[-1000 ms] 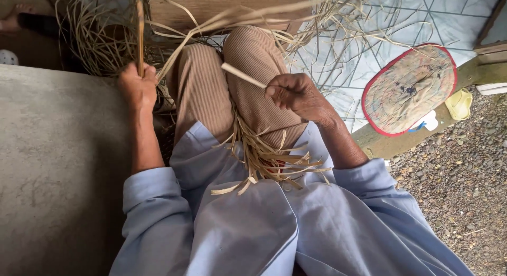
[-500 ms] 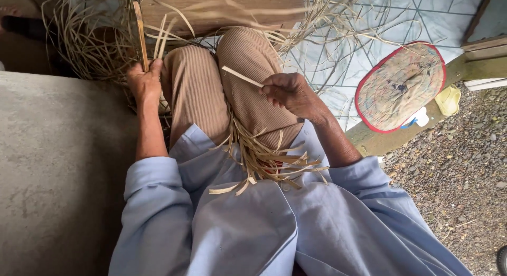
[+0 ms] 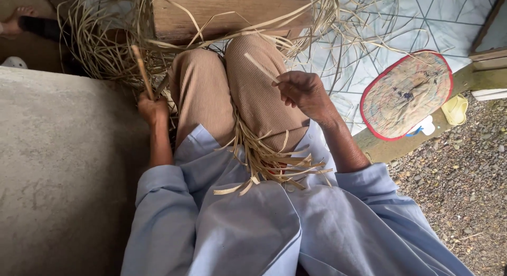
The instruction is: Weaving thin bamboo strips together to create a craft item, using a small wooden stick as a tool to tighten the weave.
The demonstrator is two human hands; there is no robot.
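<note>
Two strips are in play: my left hand (image 3: 153, 108) fists a brown strip (image 3: 141, 70) beside my left knee, my right hand (image 3: 302, 91) pinches a pale strip (image 3: 260, 68) above my lap, best kept taut.

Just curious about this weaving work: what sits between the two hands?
In the head view, the person's knees in ribbed tan trousers lie between the left hand and the right hand, with loose straw strips draped over the lap.
</note>
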